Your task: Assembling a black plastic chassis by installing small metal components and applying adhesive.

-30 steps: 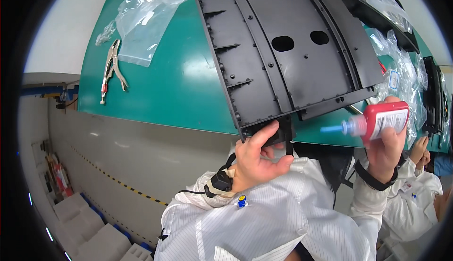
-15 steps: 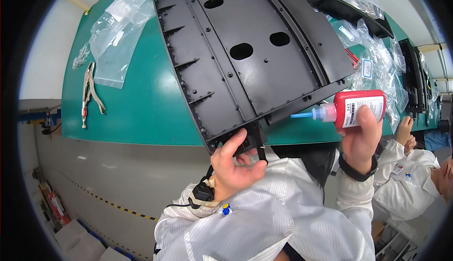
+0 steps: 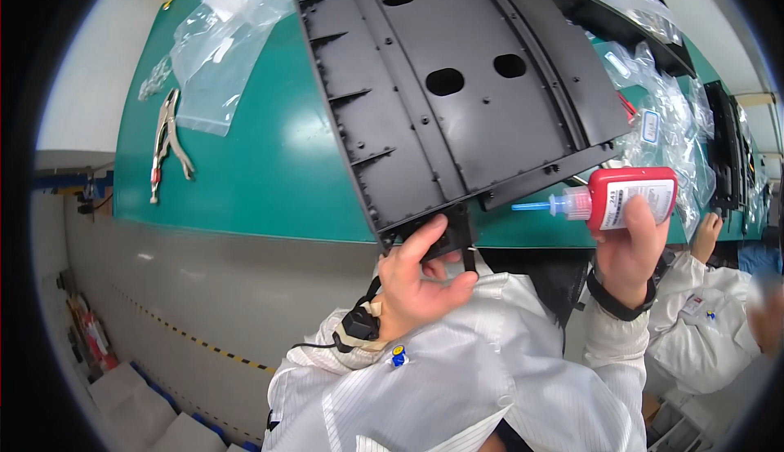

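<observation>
A large black metal panel (image 3: 457, 129), with oval cutouts and small studs, lies tilted on the green table, its near end toward me. At that near end my left hand (image 3: 425, 280) curls around a black bracket (image 3: 461, 230), index finger along the panel's lower edge and thumb beside the bracket's leg. Some of those fingers are hidden behind the bracket. My right hand (image 3: 633, 248) grips a red glue bottle (image 3: 604, 199) with a white label. The bottle lies sideways, and its thin blue nozzle points left, just off the panel's near right edge and apart from the bracket.
Locking pliers (image 3: 169, 146) and a clear plastic bag (image 3: 220, 60) lie on the green table (image 3: 269, 182) at the left. More clear bags (image 3: 670, 138) and black metal parts (image 3: 629, 23) crowd the right side. A co-worker (image 3: 694, 321) in a white coat works at the far right.
The whole view has shifted a little, so the table and panel sit farther right. Both my hands keep their holds, the bottle still level near the panel edge. The co-worker's head has moved and blurs.
</observation>
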Tool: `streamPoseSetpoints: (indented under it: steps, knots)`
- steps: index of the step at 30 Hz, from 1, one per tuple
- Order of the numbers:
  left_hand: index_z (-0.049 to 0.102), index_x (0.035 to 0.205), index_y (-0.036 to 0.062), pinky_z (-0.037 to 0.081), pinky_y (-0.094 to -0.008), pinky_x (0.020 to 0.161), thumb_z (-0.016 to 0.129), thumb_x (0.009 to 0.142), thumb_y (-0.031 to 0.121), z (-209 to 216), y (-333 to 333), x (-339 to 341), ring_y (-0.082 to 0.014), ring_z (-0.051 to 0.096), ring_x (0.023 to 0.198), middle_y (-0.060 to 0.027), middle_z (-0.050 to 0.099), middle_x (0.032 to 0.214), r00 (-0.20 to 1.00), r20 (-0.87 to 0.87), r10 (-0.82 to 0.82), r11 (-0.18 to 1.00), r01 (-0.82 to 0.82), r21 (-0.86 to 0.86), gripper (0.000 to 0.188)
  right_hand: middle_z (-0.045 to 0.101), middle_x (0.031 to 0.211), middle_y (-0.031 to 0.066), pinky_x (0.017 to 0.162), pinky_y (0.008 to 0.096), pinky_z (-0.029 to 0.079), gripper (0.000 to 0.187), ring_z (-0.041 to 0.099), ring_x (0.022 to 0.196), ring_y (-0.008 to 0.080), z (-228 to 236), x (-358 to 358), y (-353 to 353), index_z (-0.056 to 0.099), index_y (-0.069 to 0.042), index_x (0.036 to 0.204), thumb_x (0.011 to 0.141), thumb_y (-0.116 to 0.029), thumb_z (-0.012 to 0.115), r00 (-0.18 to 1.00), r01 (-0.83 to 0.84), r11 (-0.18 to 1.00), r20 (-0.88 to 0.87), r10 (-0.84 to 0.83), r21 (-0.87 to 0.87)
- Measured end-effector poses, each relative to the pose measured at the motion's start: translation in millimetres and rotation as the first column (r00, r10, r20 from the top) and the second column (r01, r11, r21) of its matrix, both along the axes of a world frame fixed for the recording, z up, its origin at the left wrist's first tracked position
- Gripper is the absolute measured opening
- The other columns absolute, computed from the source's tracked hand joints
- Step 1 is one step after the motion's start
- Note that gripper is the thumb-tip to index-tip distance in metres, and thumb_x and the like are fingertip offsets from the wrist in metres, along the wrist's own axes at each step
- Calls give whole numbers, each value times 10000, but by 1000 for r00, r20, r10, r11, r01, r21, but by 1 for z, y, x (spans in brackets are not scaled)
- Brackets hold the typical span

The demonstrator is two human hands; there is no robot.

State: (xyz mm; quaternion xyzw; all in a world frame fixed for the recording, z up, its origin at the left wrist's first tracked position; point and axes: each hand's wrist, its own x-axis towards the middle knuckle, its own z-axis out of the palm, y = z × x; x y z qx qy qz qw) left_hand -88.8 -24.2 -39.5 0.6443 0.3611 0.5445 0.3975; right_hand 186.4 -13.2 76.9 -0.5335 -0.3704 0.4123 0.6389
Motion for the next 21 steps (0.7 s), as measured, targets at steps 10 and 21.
streamPoseSetpoints:
  steps: [10,21]
  knots:
    - [612,1413,1,537,-221,490,949,755,212,7,8,7,-139,762,669,-145,784,1129,998,7,56,996,-56,68,768,747,1102,144,803,352,605,532,745,895,221,-10,-3,-5,602,58,1315,907,-213,810,991,-32,986,137,10,161]
    - [617,1392,-7,523,-222,481,956,745,237,6,8,7,-131,744,614,-137,794,1092,996,-4,86,992,-86,88,769,761,950,86,736,288,552,319,707,796,147,17,-33,6,707,32,1109,904,-184,822,962,-60,995,271,35,85]
